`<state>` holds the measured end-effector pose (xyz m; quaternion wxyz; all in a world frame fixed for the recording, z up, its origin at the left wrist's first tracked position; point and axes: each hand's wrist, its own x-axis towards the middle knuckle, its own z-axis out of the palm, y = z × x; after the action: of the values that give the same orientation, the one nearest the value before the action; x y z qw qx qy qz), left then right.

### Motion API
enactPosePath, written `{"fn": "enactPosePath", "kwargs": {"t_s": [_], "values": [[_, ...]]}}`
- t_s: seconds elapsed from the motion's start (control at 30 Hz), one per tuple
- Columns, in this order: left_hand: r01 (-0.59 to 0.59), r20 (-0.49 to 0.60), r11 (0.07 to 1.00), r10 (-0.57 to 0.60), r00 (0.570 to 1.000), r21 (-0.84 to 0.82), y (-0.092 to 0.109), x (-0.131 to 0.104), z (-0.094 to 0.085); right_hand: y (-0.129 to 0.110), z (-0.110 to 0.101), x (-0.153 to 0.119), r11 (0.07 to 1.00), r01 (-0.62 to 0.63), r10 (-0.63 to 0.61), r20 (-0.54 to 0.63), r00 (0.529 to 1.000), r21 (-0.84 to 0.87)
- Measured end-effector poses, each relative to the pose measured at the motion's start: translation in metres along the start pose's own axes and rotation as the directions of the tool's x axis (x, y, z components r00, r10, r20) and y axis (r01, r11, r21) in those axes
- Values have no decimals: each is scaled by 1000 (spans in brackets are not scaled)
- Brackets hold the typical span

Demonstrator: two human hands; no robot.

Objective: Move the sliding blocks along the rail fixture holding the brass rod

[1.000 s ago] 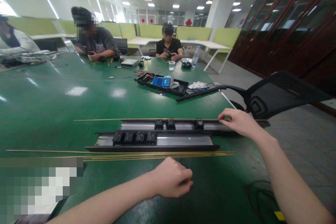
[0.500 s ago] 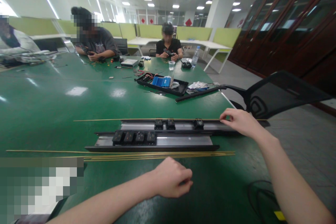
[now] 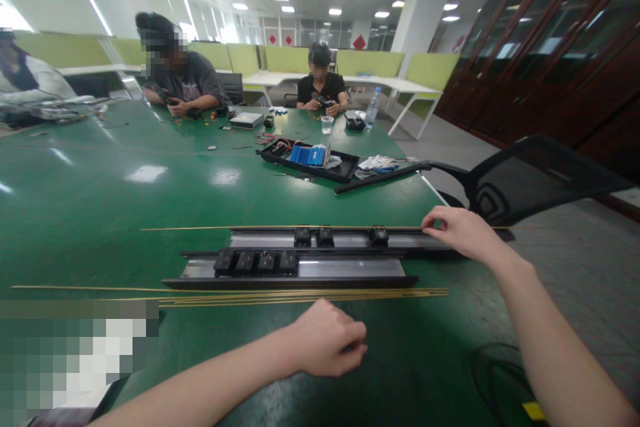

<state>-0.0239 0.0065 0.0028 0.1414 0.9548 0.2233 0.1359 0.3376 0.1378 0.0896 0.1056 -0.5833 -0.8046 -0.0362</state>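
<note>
My right hand [image 3: 457, 232] pinches a thin brass rod [image 3: 280, 227] between thumb and fingers, over the right part of the far rail. The rod lies along the back edge of that dark rail [image 3: 350, 241], which carries 3 black blocks [image 3: 379, 235]. Parallel and nearer to me is a second rail [image 3: 350, 269] with several black blocks [image 3: 245, 262] grouped at its left. Several loose brass rods [image 3: 300, 295] lie in front of it. My left hand [image 3: 333, 339] rests on the green table, loosely curled, with nothing seen in it, just nearer than those rods.
A black tray [image 3: 345, 172] holds a blue finned part and wires. Gloves [image 3: 377, 165] lie beside it, and a mesh chair [image 3: 540, 177] stands at the right edge. Black cable [image 3: 493, 360] is at lower right. Other people sit at the table's far side.
My right hand has shifted slightly to the right with the brass rod in its pinch. My left hand has stayed in place.
</note>
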Motion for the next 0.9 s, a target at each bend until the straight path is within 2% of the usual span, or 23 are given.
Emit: {"fn": "enactPosePath", "kwargs": {"t_s": [0.9], "values": [[-13, -30, 999, 11, 999, -38, -2, 0, 3, 11, -1, -2, 999, -47, 47, 32, 998, 13]]}}
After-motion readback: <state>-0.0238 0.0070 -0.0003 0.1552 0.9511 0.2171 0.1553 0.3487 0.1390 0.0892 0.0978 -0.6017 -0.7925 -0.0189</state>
